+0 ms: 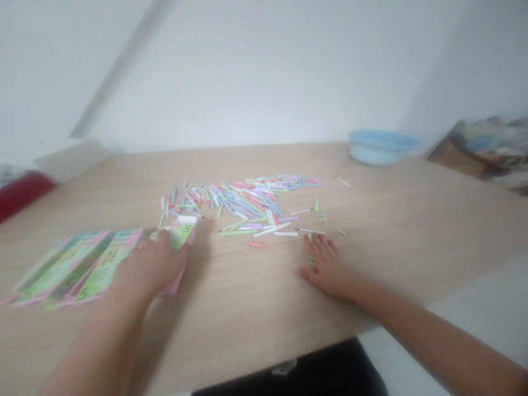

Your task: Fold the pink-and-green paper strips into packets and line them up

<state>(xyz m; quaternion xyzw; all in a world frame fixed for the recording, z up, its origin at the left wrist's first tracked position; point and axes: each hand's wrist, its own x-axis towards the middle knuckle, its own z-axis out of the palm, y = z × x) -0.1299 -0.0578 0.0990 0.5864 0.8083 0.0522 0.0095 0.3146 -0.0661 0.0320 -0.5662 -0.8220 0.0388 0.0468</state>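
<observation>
My left hand (150, 261) lies over the rightmost of several pink-and-green printed packets (109, 258), its thumb apart from the fingers. The fingertips are blurred and partly hidden behind the hand. A small white piece (187, 220) is just beyond it. My right hand (328, 267) rests palm down on the table, fingers stretched out, with nothing seen in it. Near its fingertips are a small green piece (311, 237) and a thin white stick (310, 231). Beyond both hands spreads a loose pile of pastel pen-like sticks (247, 201), in pink, blue, green, white and purple.
A light-blue basin (381, 147) stands at the back right of the wooden table (247, 308). Farther right is a brown box (466, 151) with mixed items. At the left edge are a pale box (72, 159) and a red object (27, 192). A white wall rises behind.
</observation>
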